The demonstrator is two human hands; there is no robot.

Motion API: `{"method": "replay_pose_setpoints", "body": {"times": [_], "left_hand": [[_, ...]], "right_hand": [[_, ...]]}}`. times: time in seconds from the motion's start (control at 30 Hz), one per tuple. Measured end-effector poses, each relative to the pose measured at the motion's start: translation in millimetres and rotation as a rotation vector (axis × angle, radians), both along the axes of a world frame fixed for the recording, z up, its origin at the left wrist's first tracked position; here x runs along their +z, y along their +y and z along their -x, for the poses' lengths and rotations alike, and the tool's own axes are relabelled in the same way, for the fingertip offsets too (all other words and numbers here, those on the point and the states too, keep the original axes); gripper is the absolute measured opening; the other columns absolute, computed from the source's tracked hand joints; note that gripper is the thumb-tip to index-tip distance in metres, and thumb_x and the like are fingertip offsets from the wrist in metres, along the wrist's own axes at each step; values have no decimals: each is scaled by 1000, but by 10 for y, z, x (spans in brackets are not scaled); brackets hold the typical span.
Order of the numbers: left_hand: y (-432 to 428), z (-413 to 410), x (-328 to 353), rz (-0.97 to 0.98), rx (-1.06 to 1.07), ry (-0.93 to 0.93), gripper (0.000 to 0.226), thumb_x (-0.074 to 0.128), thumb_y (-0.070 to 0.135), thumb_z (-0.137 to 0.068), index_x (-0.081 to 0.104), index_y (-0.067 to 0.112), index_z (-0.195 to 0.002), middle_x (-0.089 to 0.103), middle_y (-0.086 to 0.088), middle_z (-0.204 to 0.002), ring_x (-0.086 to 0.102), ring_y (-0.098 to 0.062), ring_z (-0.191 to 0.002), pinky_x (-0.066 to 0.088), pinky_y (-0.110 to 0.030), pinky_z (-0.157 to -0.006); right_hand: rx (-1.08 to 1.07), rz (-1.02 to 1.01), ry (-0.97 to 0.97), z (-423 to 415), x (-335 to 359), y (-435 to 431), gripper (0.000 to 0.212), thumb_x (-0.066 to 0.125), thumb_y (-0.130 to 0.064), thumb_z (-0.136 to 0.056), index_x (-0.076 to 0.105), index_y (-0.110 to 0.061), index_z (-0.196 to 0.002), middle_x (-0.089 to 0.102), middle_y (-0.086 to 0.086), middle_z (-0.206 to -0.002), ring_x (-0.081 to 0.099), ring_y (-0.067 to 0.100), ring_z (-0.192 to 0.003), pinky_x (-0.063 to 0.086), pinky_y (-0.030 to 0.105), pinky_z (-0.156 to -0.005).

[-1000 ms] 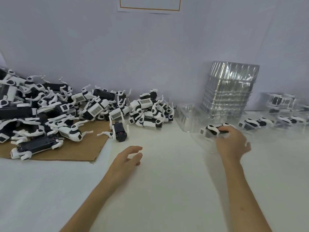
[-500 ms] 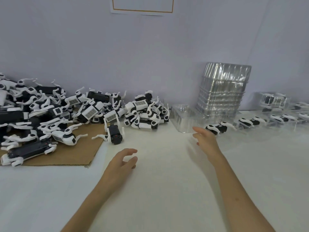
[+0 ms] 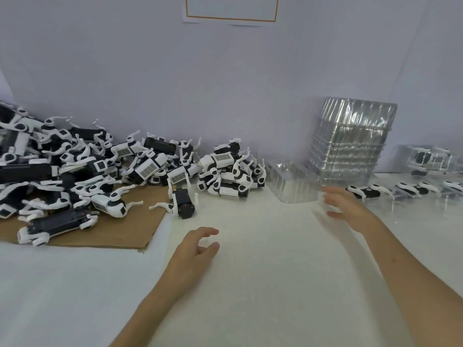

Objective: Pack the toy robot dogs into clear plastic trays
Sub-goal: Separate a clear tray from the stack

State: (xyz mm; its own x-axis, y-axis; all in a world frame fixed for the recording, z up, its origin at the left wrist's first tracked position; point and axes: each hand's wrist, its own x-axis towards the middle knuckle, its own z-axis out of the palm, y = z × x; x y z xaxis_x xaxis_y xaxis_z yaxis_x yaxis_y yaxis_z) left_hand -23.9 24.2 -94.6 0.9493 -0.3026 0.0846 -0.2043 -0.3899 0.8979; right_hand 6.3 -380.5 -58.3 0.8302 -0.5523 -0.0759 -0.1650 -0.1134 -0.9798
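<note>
2 hands (image 3: 198,246) (image 3: 350,211), 1 tray stack (image 3: 350,141), 1 cardboard sheet (image 3: 120,231)

Left grip (image 3: 193,249), right grip (image 3: 348,209) bare; forearms (image 3: 150,304) bare; dark speck on right forearm (image 3: 413,284).

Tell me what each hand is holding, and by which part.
Nothing. The left hand is empty, fingers loosely curled over the table; the right hand is open with spread fingers near the clear tray, gripping nothing.

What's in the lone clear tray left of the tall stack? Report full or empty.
Empty. The lone tray, left of the tall stack, shows only clear plastic, nothing black or white inside.
</note>
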Motion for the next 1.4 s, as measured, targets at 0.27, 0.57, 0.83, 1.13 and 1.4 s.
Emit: {"method": "replay_pose_setpoints", "body": {"times": [0.27, 0.57, 0.83, 1.13, 1.4], "left_hand": [[-35, 4, -13, -31, -7, -12, 20, 56, 30, -101, 57, 45, -114, 49, 23, -124, 59, 2, -93, 41, -6, -74], [-29, 48, 21, -21, -30, -19, 19, 56, 27, -101, 59, 42, -112, 51, 20, -124, 54, 15, -83, 40, -3, -74], [-31, 63, 48, -59, -42, -19, 17, 55, 29, -101, 61, 39, -113, 54, 18, -121, 59, 1, -90, 45, -10, -80], [-38, 117, 194, 324, -177, 363, 26, 52, 26, -104, 69, 9, -112, 76, -13, -99, 70, -27, -73, 55, -31, -62], [-51, 97, 209, 560, -122, 370, 33, 62, 35, -96, 69, 8, -114, 75, -12, -105, 72, -24, -85, 55, -30, -76]], "right_hand": [[-82, 194, 69, -104, 79, -86, 18, 55, -9, -99, 67, -14, -112, 68, 13, -120, 67, 25, -81, 50, 35, -74], [342, 797, 119, -567, 68, 581, 84, 72, -18, -92, 23, -14, -159, 24, 4, -164, 34, 26, -146, 31, 40, -114], [-57, 1283, 367, -234, 2, 1063, 21, 59, -39, -92, 63, -19, -97, 57, 0, -107, 61, 20, -80, 40, 27, -61], [-222, 994, -63, 431, 230, 1700, 23, 63, -41, -79, 59, -23, -65, 55, -9, -69, 51, 18, -56, 35, 26, -56], [89, 990, -676, 649, -43, 2216, 20, 59, -43, -83, 67, -25, -80, 56, -15, -78, 52, 4, -57, 42, 17, -49]]}}
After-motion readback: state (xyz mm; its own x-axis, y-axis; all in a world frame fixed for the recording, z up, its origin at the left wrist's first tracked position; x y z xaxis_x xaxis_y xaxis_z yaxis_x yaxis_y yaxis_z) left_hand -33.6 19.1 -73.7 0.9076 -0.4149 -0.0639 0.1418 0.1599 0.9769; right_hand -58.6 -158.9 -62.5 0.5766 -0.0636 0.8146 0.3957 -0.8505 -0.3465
